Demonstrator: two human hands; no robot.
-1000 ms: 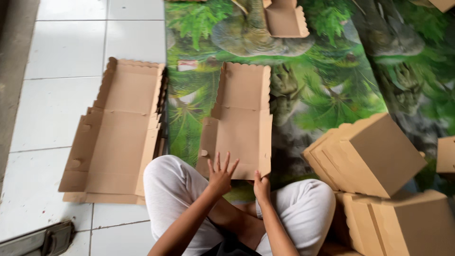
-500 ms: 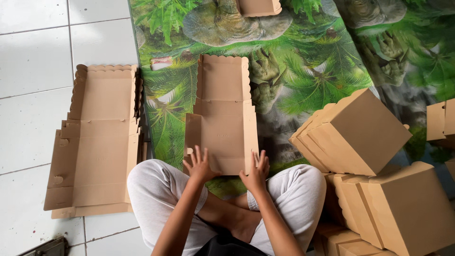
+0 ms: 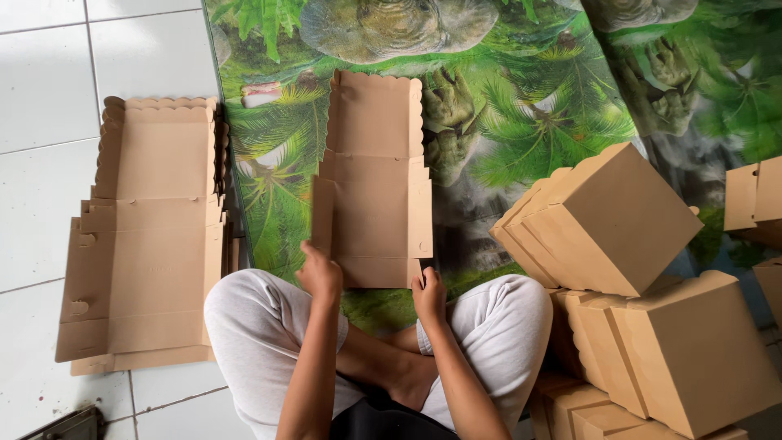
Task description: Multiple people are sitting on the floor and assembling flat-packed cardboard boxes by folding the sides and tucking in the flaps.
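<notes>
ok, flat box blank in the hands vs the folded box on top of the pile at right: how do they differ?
The flat blank lies unfolded on the leaf-print mat; the folded box is a closed block, tilted on the pile.
The left hand and right hand hold the flat blank at its near edge; nothing touches the folded box.
Both are plain brown cardboard with scalloped edges.

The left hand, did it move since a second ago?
Yes. The left hand slid from the flat cardboard's bottom middle to its left corner.
</notes>
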